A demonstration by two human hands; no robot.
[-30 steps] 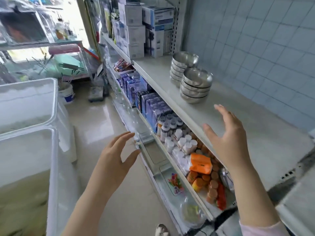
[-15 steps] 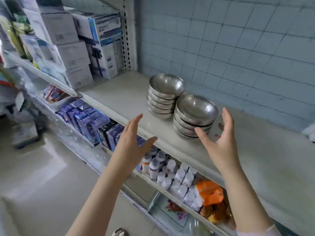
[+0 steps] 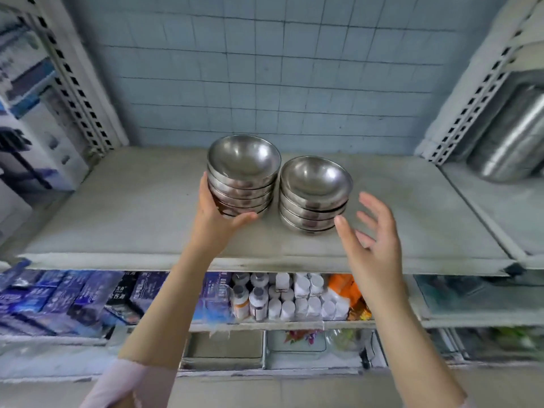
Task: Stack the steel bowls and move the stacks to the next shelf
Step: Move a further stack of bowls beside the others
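Note:
Two stacks of steel bowls stand side by side on a grey shelf (image 3: 132, 219) in front of a blue tiled wall. My left hand (image 3: 216, 219) grips the lower bowls of the left stack (image 3: 244, 172), fingers up its left side and thumb under its front. The right stack (image 3: 316, 192) holds several bowls and stands free. My right hand (image 3: 372, 240) hovers open just to the right of that stack, fingers spread, not touching it.
The neighbouring shelf (image 3: 500, 213) on the right carries large steel pots (image 3: 512, 142). White and blue boxes (image 3: 26, 113) fill the shelf to the left. Below are medicine bottles (image 3: 282, 295), blue cartons (image 3: 73, 293) and an orange packet (image 3: 343, 287).
The view swung round to face the shelf straight on. My left hand rose from below the shelf edge and took hold of the left stack. My right hand stayed open beside the right stack.

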